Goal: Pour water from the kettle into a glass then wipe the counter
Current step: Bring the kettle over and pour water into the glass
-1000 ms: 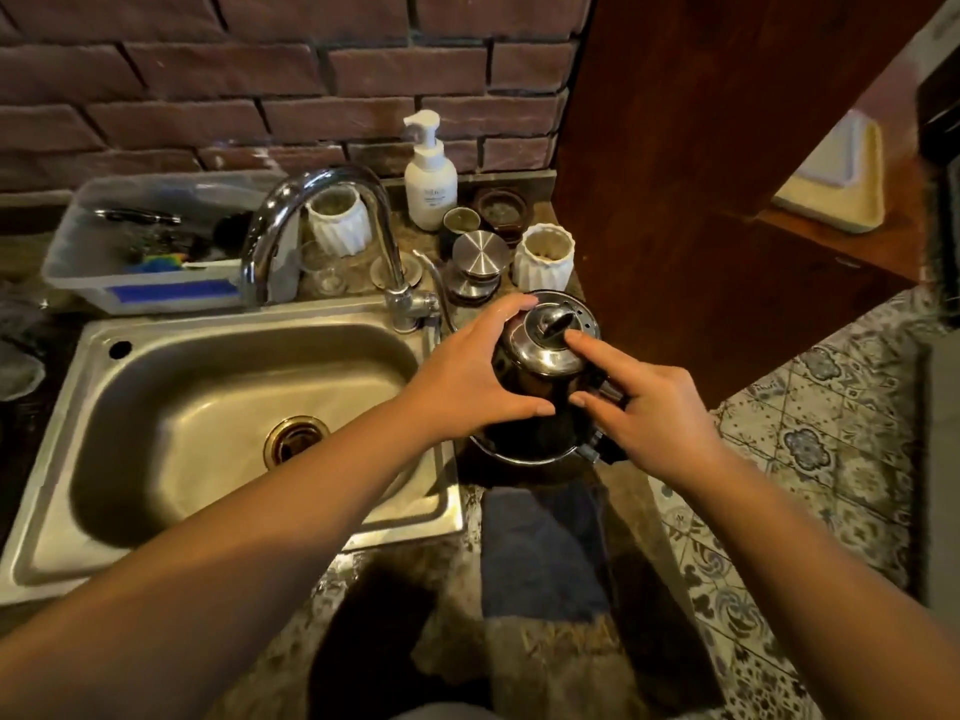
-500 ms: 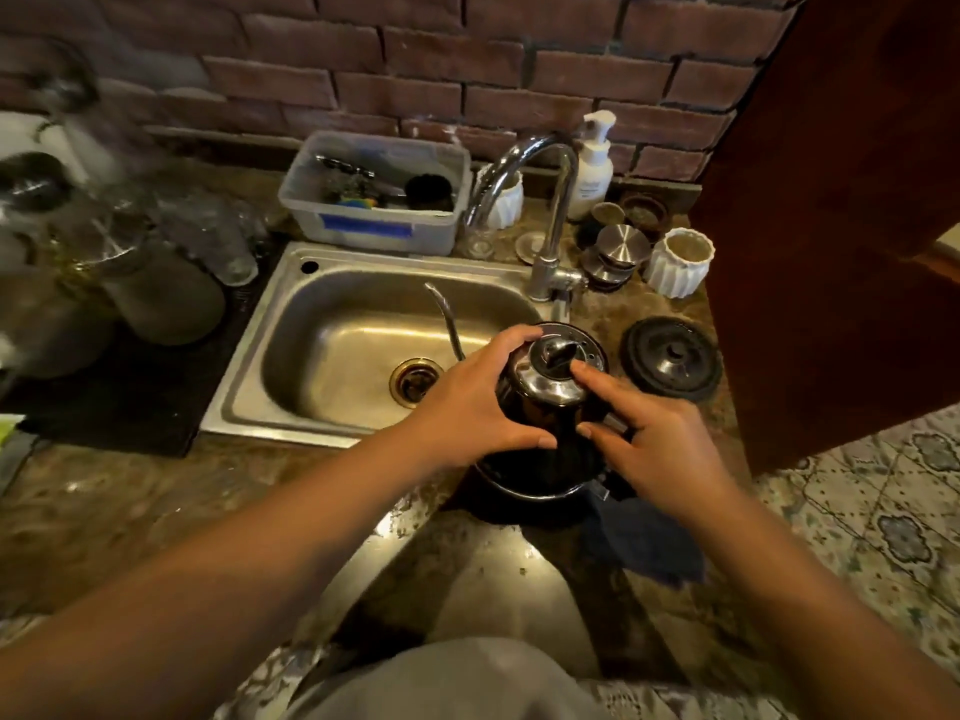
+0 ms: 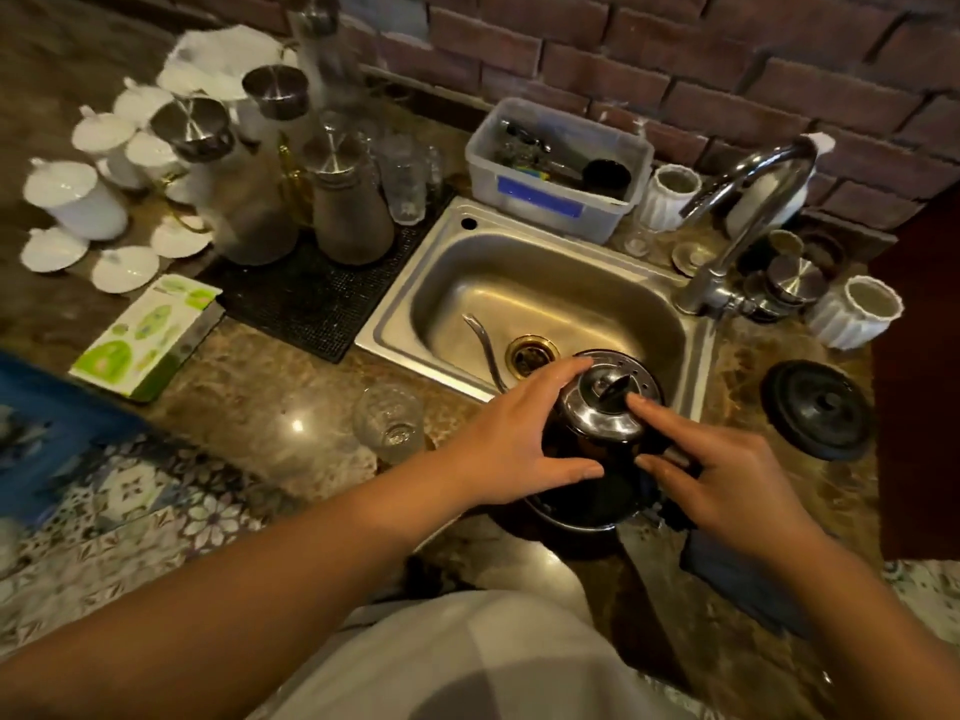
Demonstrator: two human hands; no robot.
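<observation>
Here the left hand (image 3: 519, 439) cups the left side of the gooseneck kettle (image 3: 597, 449), thumb and fingers spread round its body; the right hand (image 3: 722, 470) rests a fingertip on the steel lid (image 3: 602, 407), thumb against the kettle's right side. An empty glass (image 3: 388, 417) stands just left on the counter (image 3: 270, 402). The sink (image 3: 545, 298) lies beyond, and a dark cloth (image 3: 737, 579) lies near right.

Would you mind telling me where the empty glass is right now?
In the head view, the glass stands on the counter just in front of the sink, left of the kettle and the left hand.
</observation>
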